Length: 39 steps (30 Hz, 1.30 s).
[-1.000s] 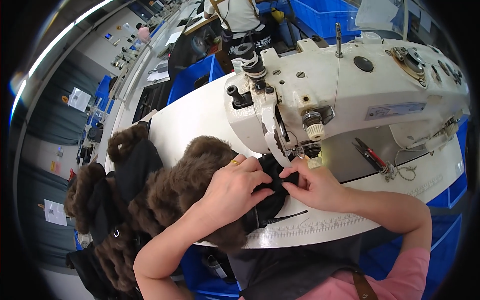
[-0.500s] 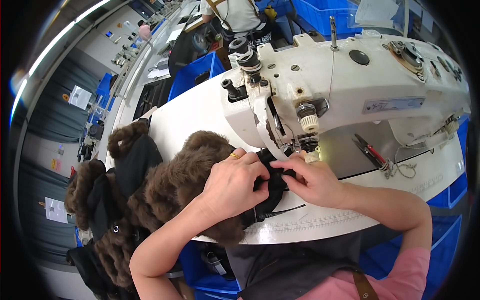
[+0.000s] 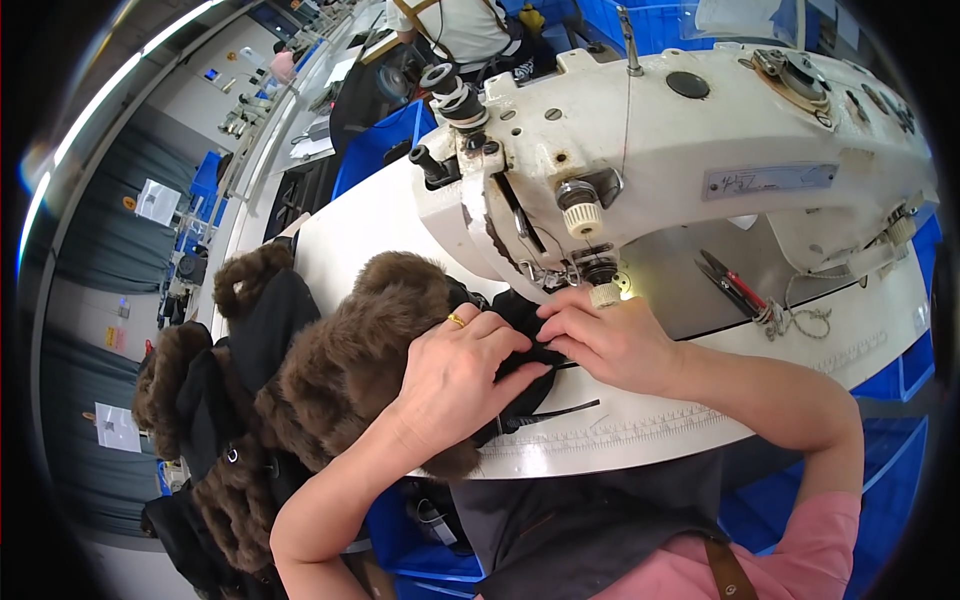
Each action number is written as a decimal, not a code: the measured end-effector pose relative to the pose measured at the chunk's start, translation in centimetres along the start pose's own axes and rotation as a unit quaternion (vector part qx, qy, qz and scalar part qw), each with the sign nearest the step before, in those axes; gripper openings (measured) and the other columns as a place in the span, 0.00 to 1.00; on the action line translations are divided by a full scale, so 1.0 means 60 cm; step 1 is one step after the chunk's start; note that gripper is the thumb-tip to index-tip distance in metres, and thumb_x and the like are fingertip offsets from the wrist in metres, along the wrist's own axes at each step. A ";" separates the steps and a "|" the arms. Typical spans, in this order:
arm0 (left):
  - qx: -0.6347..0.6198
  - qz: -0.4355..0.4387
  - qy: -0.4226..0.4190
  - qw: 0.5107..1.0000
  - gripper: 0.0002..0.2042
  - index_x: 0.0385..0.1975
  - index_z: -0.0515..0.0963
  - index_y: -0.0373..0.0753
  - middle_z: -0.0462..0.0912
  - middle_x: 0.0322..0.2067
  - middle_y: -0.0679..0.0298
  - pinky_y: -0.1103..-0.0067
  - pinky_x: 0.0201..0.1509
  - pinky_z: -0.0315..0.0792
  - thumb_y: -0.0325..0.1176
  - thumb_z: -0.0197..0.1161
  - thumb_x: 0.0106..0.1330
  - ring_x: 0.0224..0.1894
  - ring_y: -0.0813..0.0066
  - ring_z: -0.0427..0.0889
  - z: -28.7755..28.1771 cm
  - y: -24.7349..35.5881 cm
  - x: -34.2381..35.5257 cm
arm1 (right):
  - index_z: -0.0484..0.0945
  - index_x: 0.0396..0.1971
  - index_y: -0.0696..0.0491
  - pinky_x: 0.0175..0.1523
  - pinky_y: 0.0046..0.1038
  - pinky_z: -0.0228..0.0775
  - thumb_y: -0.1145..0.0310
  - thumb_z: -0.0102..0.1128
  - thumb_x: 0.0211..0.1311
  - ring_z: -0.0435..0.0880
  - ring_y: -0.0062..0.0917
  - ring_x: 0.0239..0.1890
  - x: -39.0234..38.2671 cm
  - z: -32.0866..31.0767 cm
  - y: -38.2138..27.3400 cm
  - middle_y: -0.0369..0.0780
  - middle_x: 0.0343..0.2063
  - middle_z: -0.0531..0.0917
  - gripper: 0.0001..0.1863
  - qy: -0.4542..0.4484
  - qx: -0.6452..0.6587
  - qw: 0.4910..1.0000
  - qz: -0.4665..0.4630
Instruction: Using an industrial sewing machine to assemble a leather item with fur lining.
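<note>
1. Head view: the black fabric (image 3: 518, 312) is bunched on the white table (image 3: 345, 240), just at the needle end of the sewing machine (image 3: 640, 130).
2. Left hand (image 3: 455, 375) lies on the fabric, thumb and index apart; can't tell if it's pinching any.
3. Right hand (image 3: 620, 345) comes in from the right, fingertips together, clamped on the black fabric.
4. Brown fur (image 3: 375, 330) is piled just left of the left hand.
5. Red-handled snips (image 3: 738, 288) lie farther right, by some tangled string (image 3: 805, 322).

There are two hands (image 3: 455, 372) (image 3: 612, 342), one gold ring (image 3: 456, 320), one near sewing machine (image 3: 660, 150) and one red-handled tool (image 3: 744, 291).
</note>
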<state>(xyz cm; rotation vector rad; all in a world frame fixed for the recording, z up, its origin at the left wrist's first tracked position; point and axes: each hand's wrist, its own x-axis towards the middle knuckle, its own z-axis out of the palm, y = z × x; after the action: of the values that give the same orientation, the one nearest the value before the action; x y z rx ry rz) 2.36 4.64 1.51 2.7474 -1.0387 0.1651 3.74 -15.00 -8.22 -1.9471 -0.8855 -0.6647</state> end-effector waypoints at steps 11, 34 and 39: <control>-0.038 0.015 -0.015 0.999 0.04 0.30 0.82 0.40 0.81 0.29 0.68 0.74 0.37 0.71 0.28 0.69 0.55 0.31 0.66 0.76 -0.001 0.003 -0.002 | 0.77 0.34 0.49 0.29 0.29 0.75 0.68 0.65 0.57 0.83 0.27 0.28 -0.003 0.008 -0.002 0.34 0.30 0.81 0.06 -0.011 0.052 0.999 -0.010; 0.014 -0.048 -0.002 0.999 0.05 0.25 0.81 0.40 0.79 0.25 0.70 0.73 0.42 0.61 0.31 0.71 0.55 0.34 0.69 0.74 0.006 0.019 -0.002 | 0.82 0.37 0.57 0.47 0.30 0.70 0.68 0.65 0.54 0.77 0.29 0.43 -0.053 -0.031 -0.024 0.38 0.40 0.82 0.12 -0.119 -0.067 0.990 -0.026; -0.003 0.000 0.028 1.000 0.04 0.27 0.80 0.42 0.78 0.25 0.69 0.72 0.42 0.62 0.30 0.69 0.55 0.34 0.68 0.74 0.007 0.016 -0.005 | 0.79 0.43 0.60 0.54 0.32 0.66 0.64 0.60 0.59 0.74 0.32 0.50 -0.052 -0.035 -0.051 0.42 0.46 0.81 0.17 -0.138 -0.078 0.987 0.021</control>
<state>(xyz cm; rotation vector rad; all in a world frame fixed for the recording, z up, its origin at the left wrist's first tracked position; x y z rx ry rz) 1.52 4.01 1.20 2.7204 -1.0230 0.2363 -0.75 -16.71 -8.00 -2.2298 -0.9803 -0.4550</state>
